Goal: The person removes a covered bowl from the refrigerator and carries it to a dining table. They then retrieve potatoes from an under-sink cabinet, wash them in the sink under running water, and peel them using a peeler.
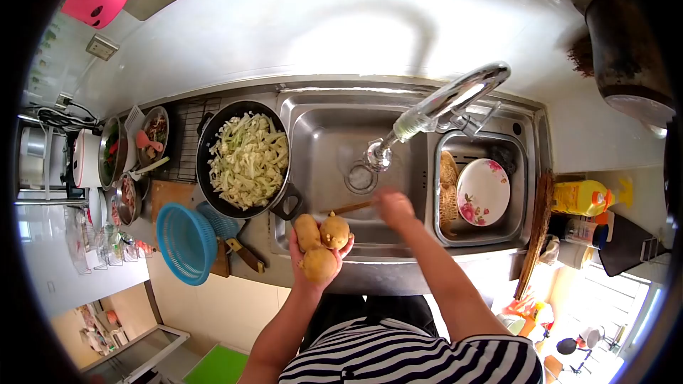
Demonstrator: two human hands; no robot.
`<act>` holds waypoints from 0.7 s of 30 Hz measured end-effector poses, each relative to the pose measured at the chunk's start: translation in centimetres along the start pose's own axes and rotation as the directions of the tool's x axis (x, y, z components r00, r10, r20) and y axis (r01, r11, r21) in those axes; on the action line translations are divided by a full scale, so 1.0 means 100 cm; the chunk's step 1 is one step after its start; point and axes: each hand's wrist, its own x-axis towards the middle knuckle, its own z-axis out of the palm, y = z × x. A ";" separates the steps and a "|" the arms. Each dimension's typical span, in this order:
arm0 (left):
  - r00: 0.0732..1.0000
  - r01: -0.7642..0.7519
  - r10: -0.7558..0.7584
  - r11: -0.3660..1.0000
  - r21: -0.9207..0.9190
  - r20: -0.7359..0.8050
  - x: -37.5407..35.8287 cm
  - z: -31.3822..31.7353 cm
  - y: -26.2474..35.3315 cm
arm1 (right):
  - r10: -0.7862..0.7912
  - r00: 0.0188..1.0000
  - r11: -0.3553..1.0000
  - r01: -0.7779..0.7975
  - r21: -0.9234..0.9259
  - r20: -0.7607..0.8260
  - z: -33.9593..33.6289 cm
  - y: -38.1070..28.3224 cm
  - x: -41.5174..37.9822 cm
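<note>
Three potatoes rest in my left hand, whose fingers cup them from below at the sink's front left edge. One is a long potato, beside it is a knobbly potato, and a rounder potato lies nearest me. My right hand is over the sink's front part, its fingers smeared by motion. A thin wooden stick or handle points toward its fingertips; I cannot tell whether the hand grips it. The steel sink lies below, with the drain under the chrome faucet.
Left of the sink stands a black pan of cut pale vegetable. A blue basket and a knife lie at the counter's front edge. The right basin holds a floral plate. A yellow bottle stands farther right.
</note>
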 end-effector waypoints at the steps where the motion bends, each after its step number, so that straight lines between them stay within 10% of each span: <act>1: 1.000 -0.010 0.010 1.000 0.002 0.001 -0.002 0.001 0.000 | -0.032 0.997 0.999 0.031 0.008 0.064 0.039 -0.002 0.016; 8: 0.989 0.123 -0.103 0.972 -0.201 0.104 -0.013 -0.007 0.004 | -0.005 0.906 0.986 0.074 -0.147 0.422 0.106 -0.023 0.039; 13: 0.984 0.154 -0.127 0.960 -0.233 0.127 -0.014 -0.011 0.002 | -0.012 0.820 0.958 0.174 -0.229 0.573 0.018 -0.044 0.016; 17: 0.995 0.023 -0.009 0.989 -0.146 0.098 -0.013 -0.005 -0.001 | -0.028 0.986 0.996 0.013 0.087 0.163 -0.105 -0.044 -0.033; 21: 0.971 0.207 -0.174 0.956 -0.206 0.167 -0.005 -0.003 -0.003 | 0.180 0.984 0.967 -0.177 0.186 -0.001 -0.184 -0.012 -0.072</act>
